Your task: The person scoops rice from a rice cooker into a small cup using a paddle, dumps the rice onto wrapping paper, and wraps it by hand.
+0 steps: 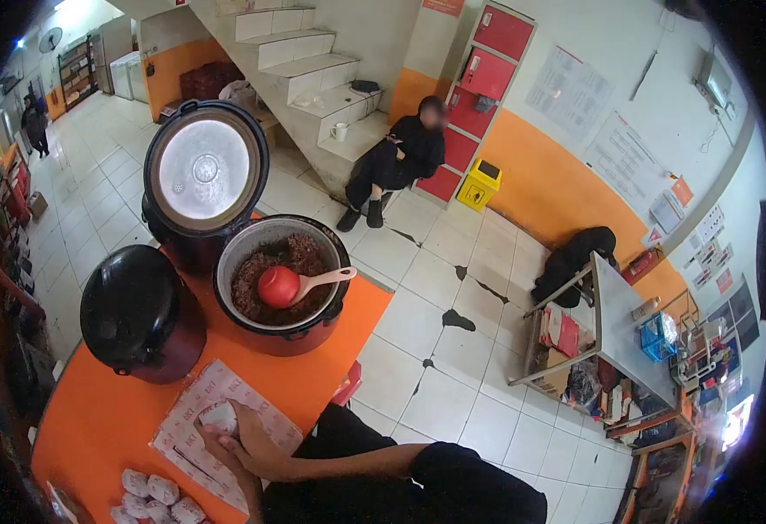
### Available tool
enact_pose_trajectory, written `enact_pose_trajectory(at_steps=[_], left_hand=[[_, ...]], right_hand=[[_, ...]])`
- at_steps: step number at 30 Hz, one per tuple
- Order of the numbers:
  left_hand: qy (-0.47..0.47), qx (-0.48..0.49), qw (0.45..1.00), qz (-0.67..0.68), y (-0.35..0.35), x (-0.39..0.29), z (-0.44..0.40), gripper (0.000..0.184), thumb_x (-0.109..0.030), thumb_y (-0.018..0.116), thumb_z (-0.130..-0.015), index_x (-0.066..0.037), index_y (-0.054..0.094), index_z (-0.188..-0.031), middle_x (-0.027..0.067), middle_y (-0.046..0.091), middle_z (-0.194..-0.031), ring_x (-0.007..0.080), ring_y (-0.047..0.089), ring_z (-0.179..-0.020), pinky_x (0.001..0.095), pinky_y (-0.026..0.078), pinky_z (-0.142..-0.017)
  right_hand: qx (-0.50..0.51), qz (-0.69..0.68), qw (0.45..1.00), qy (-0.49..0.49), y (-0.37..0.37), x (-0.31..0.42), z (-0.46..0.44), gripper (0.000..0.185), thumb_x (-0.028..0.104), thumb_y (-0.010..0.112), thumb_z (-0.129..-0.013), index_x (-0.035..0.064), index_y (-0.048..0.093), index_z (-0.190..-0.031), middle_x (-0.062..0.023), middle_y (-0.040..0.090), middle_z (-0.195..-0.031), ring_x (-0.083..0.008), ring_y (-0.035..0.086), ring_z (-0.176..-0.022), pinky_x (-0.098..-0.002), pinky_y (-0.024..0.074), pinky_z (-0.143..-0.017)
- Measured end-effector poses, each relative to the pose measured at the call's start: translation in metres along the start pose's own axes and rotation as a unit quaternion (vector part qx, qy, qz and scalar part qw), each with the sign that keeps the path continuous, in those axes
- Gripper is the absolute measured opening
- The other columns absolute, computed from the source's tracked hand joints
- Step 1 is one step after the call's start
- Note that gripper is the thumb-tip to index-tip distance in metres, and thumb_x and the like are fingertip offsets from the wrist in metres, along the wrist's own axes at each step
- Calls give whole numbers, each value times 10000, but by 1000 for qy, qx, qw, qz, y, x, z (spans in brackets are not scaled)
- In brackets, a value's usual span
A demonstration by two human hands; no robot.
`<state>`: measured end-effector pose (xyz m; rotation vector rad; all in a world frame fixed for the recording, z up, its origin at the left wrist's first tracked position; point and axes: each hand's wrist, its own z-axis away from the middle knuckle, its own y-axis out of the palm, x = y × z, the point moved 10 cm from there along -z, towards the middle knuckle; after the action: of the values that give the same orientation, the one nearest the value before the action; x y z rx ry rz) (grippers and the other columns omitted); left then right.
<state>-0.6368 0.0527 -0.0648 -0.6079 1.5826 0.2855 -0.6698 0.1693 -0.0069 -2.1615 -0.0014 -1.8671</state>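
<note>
Both my hands are closed around a small paper-wrapped bundle (pixel 220 417) above printed wrapping paper (pixel 193 434) on the orange table (pixel 73 428). My left hand (pixel 222 456) is on the near left side of the bundle, and my right hand (pixel 259 444) lies against its right side. Several wrapped bundles (pixel 163 490) sit at the table's lower left. Beyond the paper stands an open pot (pixel 339 253) of dark reddish-brown food (pixel 245 284), with a red scoop (pixel 280 286) resting in it, its pale handle over the rim.
A closed black pot (pixel 134 301) stands left of the open one, under a raised lid (pixel 207 170). One person (pixel 409 148) sits by the stairs (pixel 300 65); another dark-clothed person (pixel 571 262) is near a metal table (pixel 623 341). A third person (pixel 34 127) stands far left.
</note>
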Motion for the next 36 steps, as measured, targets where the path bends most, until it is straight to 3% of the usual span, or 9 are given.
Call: enact_pose_trajectory(at_steps=[8,10,12,15,19,23,29,32,36], left_hand=[[-39,5,999,37,16,24,8,725,-515,331,-923,29,164,-1372,262,211,-1359,373,288,-1247,451,272,-1014],[229,-3,939,-259,18,25,12,680,-475,317,-941,24,163,-1376,257,225,-1352,390,303,-1230,448,262,-1015],[214,14,941,-261,26,8,4,637,-433,314,-954,25,171,-1373,256,248,-1338,403,318,-1210,445,262,-1008],[-28,36,999,-7,37,-23,0,584,-383,326,-964,41,207,-1347,259,294,-1298,407,345,-1170,439,286,-974],[80,9,989,-125,23,49,-6,571,-391,346,-958,67,272,-1292,261,354,-1233,375,404,-1101,427,339,-905],[-112,8,993,30,37,-20,-2,567,-395,390,-942,34,328,-1306,243,370,-1289,332,395,-1179,370,358,-954],[0,34,999,-36,37,-32,-11,531,-404,366,-945,68,351,-1190,254,511,-1015,335,520,-950,385,415,-808],[8,33,999,5,42,-58,-9,555,-403,386,-939,67,329,-1230,273,510,-1047,337,532,-961,395,413,-815],[39,36,996,-72,44,-42,-10,579,-399,386,-940,58,295,-1284,280,513,-1071,342,543,-959,403,413,-819]], right_hand=[[-1,-24,1000,18,-14,-9,-13,505,271,506,-887,-44,348,-1248,-249,436,-1155,-350,427,-1103,-386,322,-956],[-14,-23,999,23,-17,-15,-13,495,269,515,-885,-40,360,-1239,-244,449,-1162,-338,445,-1101,-372,339,-947],[-10,-43,998,40,-21,-15,-17,489,274,522,-884,-36,370,-1231,-238,459,-1168,-326,457,-1104,-361,348,-945],[-9,-64,996,61,-34,-3,-15,472,282,525,-884,-25,386,-1214,-222,480,-1149,-309,478,-1087,-356,361,-933],[-31,-65,997,33,-26,-17,-14,453,288,508,-890,-10,384,-1208,-212,501,-1104,-302,510,-1032,-360,389,-894],[-59,-65,995,37,-16,-50,-14,473,307,490,-898,-1,354,-1231,-225,523,-1046,-296,553,-932,-366,427,-810],[-9,-14,998,66,-19,-44,-13,454,303,480,-901,30,347,-1238,-250,566,-861,-334,581,-728,-407,445,-649],[57,-7,993,104,-21,-36,-15,425,317,390,-936,12,358,-1230,-246,549,-1059,-359,554,-984,-394,419,-841],[48,-41,993,99,-11,-64,-17,385,289,372,-940,5,396,-1199,-243,542,-1067,-365,537,-1011,-394,404,-870]])
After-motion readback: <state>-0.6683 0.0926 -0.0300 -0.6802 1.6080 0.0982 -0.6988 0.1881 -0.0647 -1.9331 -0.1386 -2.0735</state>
